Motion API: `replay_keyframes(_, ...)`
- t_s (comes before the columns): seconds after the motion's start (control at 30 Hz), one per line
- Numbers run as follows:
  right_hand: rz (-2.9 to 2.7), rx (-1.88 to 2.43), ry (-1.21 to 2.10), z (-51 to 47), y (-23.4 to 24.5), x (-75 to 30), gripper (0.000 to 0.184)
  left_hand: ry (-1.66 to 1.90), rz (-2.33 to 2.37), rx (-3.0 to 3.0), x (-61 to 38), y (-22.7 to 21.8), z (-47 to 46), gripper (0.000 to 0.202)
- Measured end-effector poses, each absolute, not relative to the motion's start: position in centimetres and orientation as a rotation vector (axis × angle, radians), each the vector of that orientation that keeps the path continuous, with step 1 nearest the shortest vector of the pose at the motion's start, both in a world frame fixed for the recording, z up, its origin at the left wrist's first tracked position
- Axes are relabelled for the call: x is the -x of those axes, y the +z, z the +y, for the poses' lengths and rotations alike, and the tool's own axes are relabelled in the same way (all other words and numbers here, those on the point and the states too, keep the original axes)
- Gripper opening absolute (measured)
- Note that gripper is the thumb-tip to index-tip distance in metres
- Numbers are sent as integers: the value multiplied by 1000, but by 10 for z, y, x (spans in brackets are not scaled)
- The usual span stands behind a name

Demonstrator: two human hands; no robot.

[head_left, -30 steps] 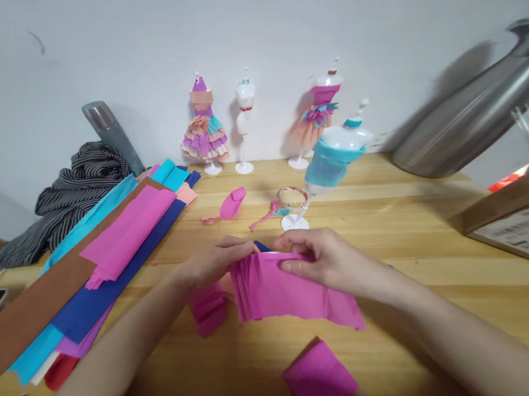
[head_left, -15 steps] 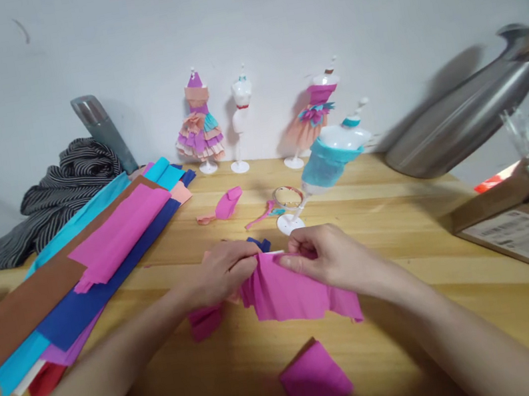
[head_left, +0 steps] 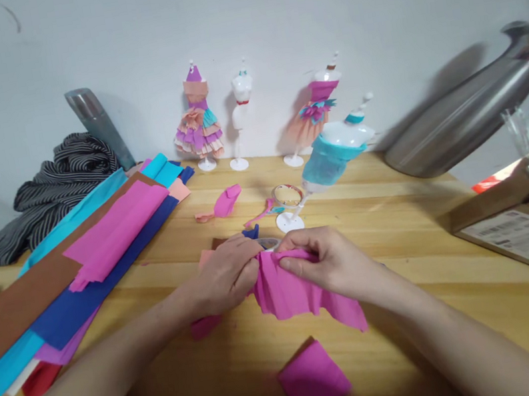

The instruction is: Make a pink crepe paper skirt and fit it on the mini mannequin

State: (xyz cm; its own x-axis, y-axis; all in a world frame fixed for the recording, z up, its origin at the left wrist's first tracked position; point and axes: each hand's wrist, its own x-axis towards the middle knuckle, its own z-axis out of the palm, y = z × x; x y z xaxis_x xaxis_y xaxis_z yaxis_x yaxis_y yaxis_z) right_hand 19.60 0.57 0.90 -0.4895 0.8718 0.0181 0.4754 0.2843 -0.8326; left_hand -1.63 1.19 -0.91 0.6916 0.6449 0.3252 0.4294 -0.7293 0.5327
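Between my hands hangs a strip of pink crepe paper [head_left: 293, 291], gathered in small folds along its top edge. My left hand [head_left: 231, 274] is closed on the strip's left end. With thumb and fingers, my right hand [head_left: 327, 255] pinches the same edge farther right, and the loose end droops below it. Just behind the strip shows part of a white ring [head_left: 268, 243], perhaps a tape roll; most of it is hidden. A folded pink paper piece [head_left: 315, 379] lies on the table nearer to me. Another pink scrap [head_left: 205, 327] is partly covered by my left hand.
A small dress form [head_left: 333, 153] in blue paper stands tilted behind my hands, with several other forms along the wall. Coloured paper sheets [head_left: 117, 229] lie stacked at left. A steel jug [head_left: 462, 104] and a cardboard box [head_left: 519, 236] stand at right.
The pleated strip has shifted slightly right, and its free end hangs a little lower. More of the white ring shows behind it. Both hands keep their hold.
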Motion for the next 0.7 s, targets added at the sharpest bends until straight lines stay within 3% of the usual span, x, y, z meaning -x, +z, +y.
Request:
replay_keyframes(0.4,-2160,1163,880,5,8,-195,12,583,824,-2434,15,-8,12,31)
replay_keyframes(0.7,-2098,1208,921,8,2,-192,16,556,817,-2412,13,-4,10,25)
